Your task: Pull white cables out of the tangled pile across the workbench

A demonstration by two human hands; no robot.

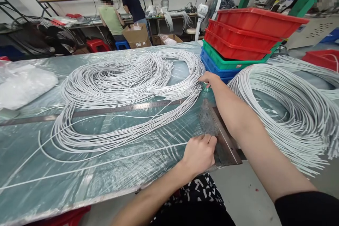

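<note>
My left hand (200, 152) is closed around a white cable (113, 161), its fist resting at a dark metal plate (212, 122) with a raised angled bar by the table's front edge. The cable runs from the fist to the left across the table. Farther out, my right hand (211, 78) reaches to the right end of a coiled bundle of white cables (127, 136), its fingers bent downward. Just beneath those fingers is a small round green object (207, 87), partly covered. What the right fingertips grip is hidden.
A large coil of white cables (87, 81) lies behind a long steel ruler (143, 106). Stacked red bins (254, 21) stand at the back right. Another cable coil (265, 109) is right of my forearm. A plastic bag (26, 84) lies left. Two people work at a far bench.
</note>
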